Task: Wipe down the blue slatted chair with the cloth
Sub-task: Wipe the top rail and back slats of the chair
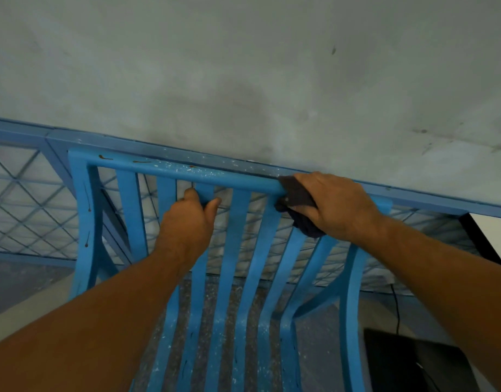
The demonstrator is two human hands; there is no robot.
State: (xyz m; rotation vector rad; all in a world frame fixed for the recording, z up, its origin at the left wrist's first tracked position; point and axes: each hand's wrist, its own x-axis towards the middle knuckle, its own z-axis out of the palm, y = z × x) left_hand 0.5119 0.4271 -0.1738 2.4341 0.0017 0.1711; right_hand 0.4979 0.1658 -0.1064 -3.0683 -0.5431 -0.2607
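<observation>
On top rail (187, 172) of chair (233, 250), right hand (337, 205) clutching cloth (296, 190), fingers (305, 179) partly hidden, left hand (187, 219) gripping slat (199, 278)

Dim, even indoor light with a cool grey-green cast falls flatly on the wall (243, 66), and shadows are faint and soft-edged. The whole picture is slightly soft. Wide-angle distortion slants the blue rail (430, 195) behind the chair (170, 171) and swells the forearms (88, 335) at the bottom edge. The mesh panel (23, 199) at the left is blurred. A pale strip (495, 239) at the right edge is washed out. The black object (407, 360) below it shows almost no detail.
</observation>
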